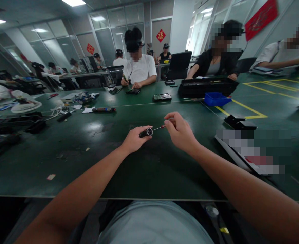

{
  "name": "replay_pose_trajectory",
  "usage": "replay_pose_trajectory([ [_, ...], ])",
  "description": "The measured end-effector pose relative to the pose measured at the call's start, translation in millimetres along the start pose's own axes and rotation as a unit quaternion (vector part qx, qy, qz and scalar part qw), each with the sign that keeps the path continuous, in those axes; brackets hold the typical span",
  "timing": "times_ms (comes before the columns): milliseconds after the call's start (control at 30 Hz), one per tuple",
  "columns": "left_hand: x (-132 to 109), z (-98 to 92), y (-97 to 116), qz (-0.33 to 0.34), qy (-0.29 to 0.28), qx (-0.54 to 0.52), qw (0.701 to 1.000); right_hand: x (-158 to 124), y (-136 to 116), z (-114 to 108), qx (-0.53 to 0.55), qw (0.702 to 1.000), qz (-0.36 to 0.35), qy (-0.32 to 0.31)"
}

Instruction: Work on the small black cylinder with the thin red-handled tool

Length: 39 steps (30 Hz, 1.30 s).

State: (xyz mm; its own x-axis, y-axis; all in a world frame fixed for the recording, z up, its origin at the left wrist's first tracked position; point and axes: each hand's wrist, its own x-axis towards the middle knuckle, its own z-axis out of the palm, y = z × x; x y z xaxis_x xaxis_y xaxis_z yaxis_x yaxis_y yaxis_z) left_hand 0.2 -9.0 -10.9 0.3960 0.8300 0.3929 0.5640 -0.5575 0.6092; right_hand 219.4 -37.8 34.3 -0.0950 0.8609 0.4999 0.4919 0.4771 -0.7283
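Observation:
Over the green table, my left hand point(133, 140) is closed round a small dark cylindrical part point(144, 133). Its round end, rimmed in silver, faces right and toward me; what is inside that end is too small to make out. My right hand point(180, 133) pinches a thin screwdriver point(159, 128) with a red handle, mostly covered by the fingers. The metal shaft points left, and its tip reaches the silver-rimmed end. Whether the tip touches or enters the part I cannot tell.
A hard drive point(162, 97) lies beyond my hands. Behind it are a long black casing point(207, 87) and a blue bin point(217, 99). Black brackets point(239, 122) sit at right, a red-and-black tool point(104, 109) at left. Across the table, a person point(141, 67) handles a part.

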Motion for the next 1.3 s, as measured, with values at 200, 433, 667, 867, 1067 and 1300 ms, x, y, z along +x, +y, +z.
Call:
replay_pose_trajectory([
  [200,0.4,-0.7,3.3,-0.003,-0.004,0.009,1.0,1.5,4.0,5.0,0.102,0.995,0.016,0.01],
  [433,5.9,-2.9,0.7,0.053,0.004,0.028,0.998,9.7,16.8,14.5,0.246,0.96,0.12,0.058],
  [667,10.9,-3.6,-1.4,0.082,-0.015,0.055,0.995,16.1,31.4,18.5,0.363,0.892,0.262,0.056],
  [867,7.7,-4.2,-0.2,0.053,-0.022,0.056,0.997,11.4,26.5,18.5,0.264,0.947,0.156,0.094],
  [1067,5.9,-4.9,2.5,0.043,-0.014,0.059,0.997,4.5,15.6,13.9,0.129,0.989,0.053,0.053],
  [1300,4.6,-5.3,-0.7,0.029,0.009,0.06,0.998,0.7,8.6,9.4,0.053,0.998,0.008,0.017],
])
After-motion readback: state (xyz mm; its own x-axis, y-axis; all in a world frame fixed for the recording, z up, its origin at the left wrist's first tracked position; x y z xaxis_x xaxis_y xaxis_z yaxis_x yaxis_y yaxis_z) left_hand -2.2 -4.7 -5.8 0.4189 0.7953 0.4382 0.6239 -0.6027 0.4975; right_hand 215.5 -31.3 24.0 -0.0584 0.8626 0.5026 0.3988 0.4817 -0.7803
